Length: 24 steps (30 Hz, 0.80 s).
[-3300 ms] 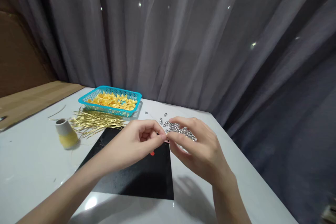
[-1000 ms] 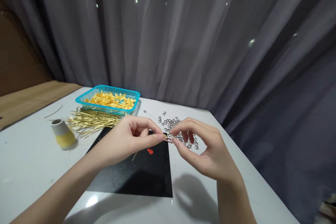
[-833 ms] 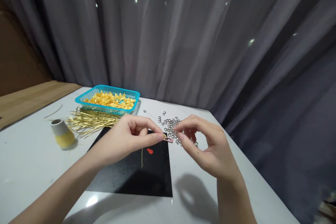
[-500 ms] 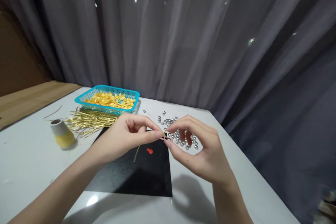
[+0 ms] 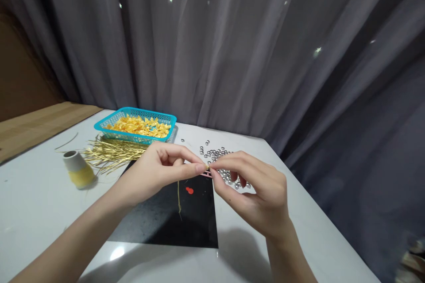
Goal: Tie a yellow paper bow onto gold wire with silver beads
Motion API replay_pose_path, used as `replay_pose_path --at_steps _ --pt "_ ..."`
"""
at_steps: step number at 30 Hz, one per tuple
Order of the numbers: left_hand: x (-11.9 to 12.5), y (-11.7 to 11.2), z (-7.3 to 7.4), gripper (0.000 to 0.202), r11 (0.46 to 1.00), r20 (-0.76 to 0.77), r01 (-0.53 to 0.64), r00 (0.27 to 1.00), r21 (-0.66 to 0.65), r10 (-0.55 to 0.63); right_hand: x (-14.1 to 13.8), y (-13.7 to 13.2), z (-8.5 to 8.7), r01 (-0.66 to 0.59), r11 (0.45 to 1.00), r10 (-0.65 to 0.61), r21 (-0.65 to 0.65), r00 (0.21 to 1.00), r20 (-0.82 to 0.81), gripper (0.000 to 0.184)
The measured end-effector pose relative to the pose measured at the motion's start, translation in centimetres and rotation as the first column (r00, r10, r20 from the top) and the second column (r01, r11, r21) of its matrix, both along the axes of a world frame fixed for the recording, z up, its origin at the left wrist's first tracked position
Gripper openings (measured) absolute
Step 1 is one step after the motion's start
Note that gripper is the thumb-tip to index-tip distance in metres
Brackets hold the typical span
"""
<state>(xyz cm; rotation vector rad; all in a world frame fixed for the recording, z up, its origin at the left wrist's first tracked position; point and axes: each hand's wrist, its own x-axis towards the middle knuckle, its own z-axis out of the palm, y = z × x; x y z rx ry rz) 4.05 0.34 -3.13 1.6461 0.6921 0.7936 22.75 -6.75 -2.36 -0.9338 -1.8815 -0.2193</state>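
Note:
My left hand (image 5: 169, 163) pinches a gold stem (image 5: 179, 199) between thumb and forefinger. Its lower end hangs down over a black mat (image 5: 186, 225). At the fingertips shows a tiny yellow tip (image 5: 207, 167), too small to make out well. My right hand (image 5: 255, 185) meets it from the other side, thumb and forefinger closed on that tip. Just below the fingertips, partly hidden, is a pink-edged item (image 5: 207, 174) whose kind I cannot make out. Silver beads (image 5: 215, 154) lie scattered behind and under my right hand.
A blue basket (image 5: 96, 126) of yellow ribbon pieces (image 5: 139, 126) stands at the back left. In front of it lies a bundle of gold stems (image 5: 113, 152). A cone of yellow thread (image 5: 79, 174) stands at left. Red spots (image 5: 189, 190) mark the mat. A grey curtain (image 5: 212, 53) hangs behind.
My right thumb and forefinger have come together at the yellow tip, where they were apart before. The hanging stem has swung to the right and now points more straight down.

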Motion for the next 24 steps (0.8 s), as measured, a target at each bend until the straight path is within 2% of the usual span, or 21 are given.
replay_pose_path --at_steps 6,15,24 --pt "0.03 -0.04 0.00 0.019 1.000 0.016 0.010 1.000 -0.026 -0.010 0.01 0.01 0.30 0.005 0.999 -0.005 0.033 1.000 0.009 0.015" --pt "-0.09 -0.08 0.22 0.020 0.996 0.029 0.063 0.998 -0.057 -0.061 0.32 -0.10 0.13 0.005 1.000 -0.005 0.005 1.000 0.008 0.017" --pt "0.10 -0.32 0.08 0.018 0.998 0.053 0.050 0.997 -0.024 -0.049 -0.13 -0.17 0.22 -0.080 0.988 0.074 -0.130 0.996 -0.047 0.023"
